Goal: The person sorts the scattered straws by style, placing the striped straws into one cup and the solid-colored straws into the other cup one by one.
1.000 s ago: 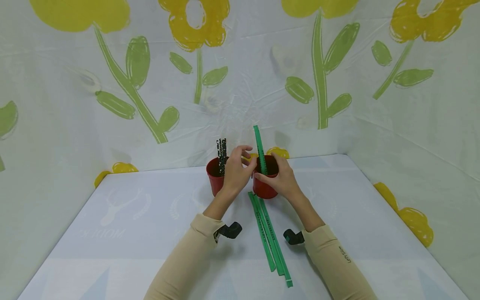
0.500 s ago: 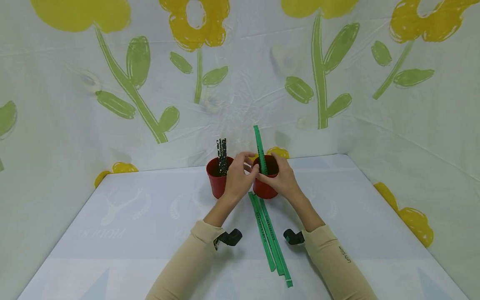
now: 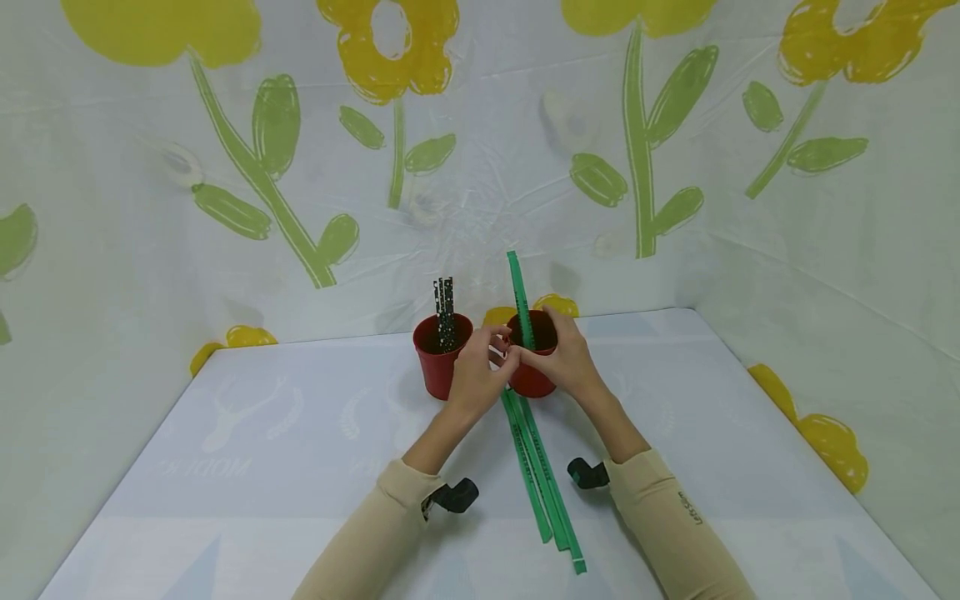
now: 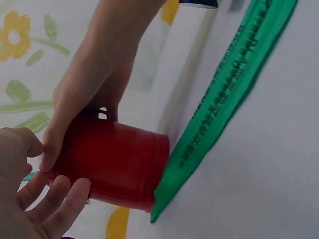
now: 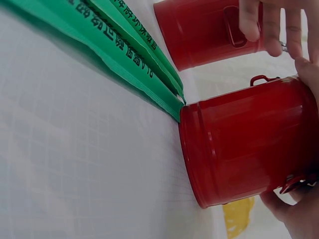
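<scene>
My right hand [image 3: 567, 360] grips the rim of a small red bucket [image 3: 531, 383], thumb at the front and fingers round the far side. One straw in a green wrapper [image 3: 518, 287] leans upright out of this bucket. Close by its left side is my left hand [image 3: 472, 379], fingers loosely bent, the thumb tip near the right thumb. In the left wrist view, the left fingers [image 4: 61, 201] overlap the bucket's rim; the right wrist view has them apart from its side handle [image 5: 261, 79]. Several green-wrapped straws [image 3: 542, 471] with black print lie in front of the bucket.
A second red bucket [image 3: 433, 367] stands to the left, partly behind my left hand, with black-and-white patterned straws [image 3: 444, 304] upright in it. Behind the white table [image 3: 285, 450] hangs a flower-print curtain [image 3: 495, 125]. A black wrist camera [image 3: 456, 497] sits below each hand.
My left hand has come down slightly and closer to the right thumb, uncovering more of the left bucket. The right hand, its bucket and the straws have stayed in place.
</scene>
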Demonstrator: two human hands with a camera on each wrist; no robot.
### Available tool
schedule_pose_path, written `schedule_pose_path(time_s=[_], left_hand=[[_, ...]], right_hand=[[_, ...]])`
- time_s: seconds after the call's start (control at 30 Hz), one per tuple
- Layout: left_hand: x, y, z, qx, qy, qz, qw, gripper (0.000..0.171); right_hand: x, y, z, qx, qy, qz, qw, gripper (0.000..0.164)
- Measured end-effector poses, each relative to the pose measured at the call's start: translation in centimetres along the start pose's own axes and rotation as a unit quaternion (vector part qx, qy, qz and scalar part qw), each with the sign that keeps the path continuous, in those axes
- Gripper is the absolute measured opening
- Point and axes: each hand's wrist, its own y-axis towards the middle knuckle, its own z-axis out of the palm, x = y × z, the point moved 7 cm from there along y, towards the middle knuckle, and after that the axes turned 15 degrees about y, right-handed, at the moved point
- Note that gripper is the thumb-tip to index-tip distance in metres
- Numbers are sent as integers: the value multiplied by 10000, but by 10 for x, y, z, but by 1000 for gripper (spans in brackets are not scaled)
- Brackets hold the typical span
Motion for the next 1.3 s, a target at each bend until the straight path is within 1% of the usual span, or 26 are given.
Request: schedule_pose_path(time_s=[0.2, 0.37, 0.5, 0.63, 0.87, 1.0, 1.13, 1.3], left_hand=[[5, -9, 0, 282, 21, -90, 9996, 36], [9, -18, 2, 657, 247, -139, 9974, 41], [10, -24, 3, 929, 531, -220, 9940, 47], [12, -29, 3, 1160, 710, -315, 9902, 51], [14, -39, 10, 1412, 1034, -276, 9842, 52], [14, -46, 16, 1739, 1146, -318, 9776, 57], [14, -53, 24, 2147, 1374, -378, 9662, 63], [15, -59, 32, 2480, 1694, -380, 9531, 68]], right_hand=[[1, 0, 1, 10, 150, 11, 9999, 80], [2, 1, 1, 0, 190, -37, 9998, 77], [1, 2, 1, 26, 247, -43, 9997, 77], [0, 2, 1, 30, 292, -20, 9996, 76], [0, 2, 2, 15, 318, -10, 9995, 78], [0, 2, 2, 23, 342, -16, 9994, 78], [1, 1, 1, 23, 334, 40, 9994, 78], [-1, 0, 1, 18, 299, 141, 9995, 81]])
